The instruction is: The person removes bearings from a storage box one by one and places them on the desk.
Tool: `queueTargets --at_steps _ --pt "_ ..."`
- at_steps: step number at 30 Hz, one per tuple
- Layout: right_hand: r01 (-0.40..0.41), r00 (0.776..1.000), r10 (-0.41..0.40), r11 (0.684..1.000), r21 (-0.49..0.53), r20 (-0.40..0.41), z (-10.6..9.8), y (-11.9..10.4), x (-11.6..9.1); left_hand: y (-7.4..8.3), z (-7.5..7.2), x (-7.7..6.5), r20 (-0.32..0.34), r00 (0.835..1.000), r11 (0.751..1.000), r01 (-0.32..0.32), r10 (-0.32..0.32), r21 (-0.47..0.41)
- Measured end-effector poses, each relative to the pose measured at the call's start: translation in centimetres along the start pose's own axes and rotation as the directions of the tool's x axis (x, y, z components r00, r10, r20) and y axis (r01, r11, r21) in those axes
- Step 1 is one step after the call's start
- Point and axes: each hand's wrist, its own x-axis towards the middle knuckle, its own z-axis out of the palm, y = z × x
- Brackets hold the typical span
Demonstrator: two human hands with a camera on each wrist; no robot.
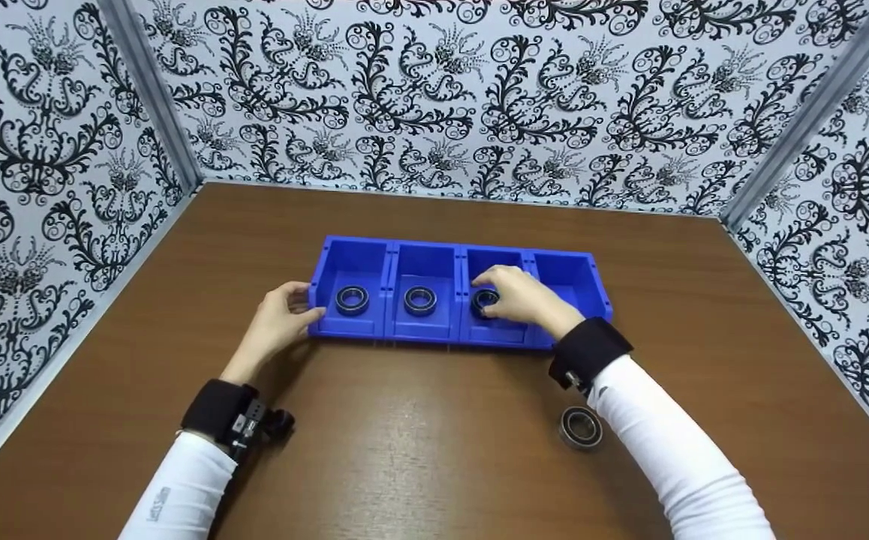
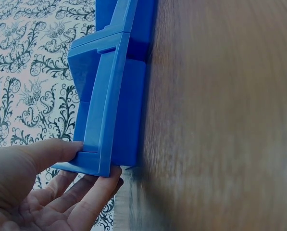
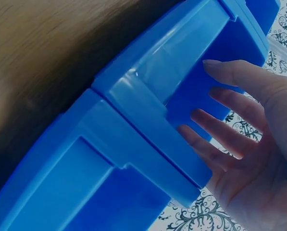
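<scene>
A row of blue storage bins (image 1: 423,335) with four-sided compartments stands on the table. My left hand (image 1: 281,321) grips its left end wall, thumb inside and fingers outside, as the left wrist view also shows around the bin edge (image 2: 105,120). My right hand (image 1: 518,296) reaches into the third compartment from the left. A ball bearing (image 1: 482,301) lies there, partly hidden behind the thumb and fingers. In the right wrist view the fingers (image 3: 220,126) are spread apart with nothing between them. Single bearings lie flat in the first compartment (image 1: 352,300) and the second (image 1: 420,301).
Another bearing (image 1: 580,427) lies on the brown table (image 1: 404,435), beside the right forearm. The rightmost compartment (image 1: 566,279) is partly covered by the right hand. Patterned panels (image 1: 434,97) enclose the table at the back and both sides.
</scene>
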Motion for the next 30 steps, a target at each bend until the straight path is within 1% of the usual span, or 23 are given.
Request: queueTargets --at_steps 6,14,17,18,21,24,28,30 --pt "-0.018 0.999 0.018 1.0 -0.008 0.028 0.3 0.1 0.4 -0.1 0.0 0.1 -0.004 1.0 1.0 -0.009 0.009 -0.004" --pt "-0.04 0.996 0.045 0.997 -0.069 0.074 0.5 0.0 0.9 0.1 -0.1 -0.1 0.001 1.0 1.0 -0.012 0.012 -0.003" --pt "-0.041 0.996 0.047 0.996 -0.08 0.072 0.6 -0.1 0.9 0.2 -0.1 -0.2 -0.004 0.999 0.999 -0.042 0.042 -0.021" --pt "-0.044 0.996 0.049 0.996 -0.081 0.071 0.7 -0.1 0.9 0.2 0.0 -0.2 -0.015 0.998 0.997 -0.066 0.066 -0.026" --pt "-0.046 0.996 0.052 0.995 -0.088 0.072 0.8 -0.2 1.0 0.1 -0.1 -0.3 -0.025 0.995 0.994 -0.101 0.1 -0.039" --pt "-0.055 0.995 0.062 0.993 -0.101 0.074 0.9 -0.3 1.0 0.1 0.0 -0.2 -0.029 0.996 0.995 -0.089 0.087 -0.045" --pt "-0.058 0.995 0.066 0.992 -0.115 0.069 1.1 -0.3 1.2 0.1 0.1 0.0 -0.015 0.999 0.998 -0.046 0.046 -0.036" --pt "-0.056 0.996 0.064 0.991 -0.118 0.065 1.2 -0.3 1.2 0.1 0.1 0.0 -0.012 0.999 0.999 -0.044 0.044 -0.026"
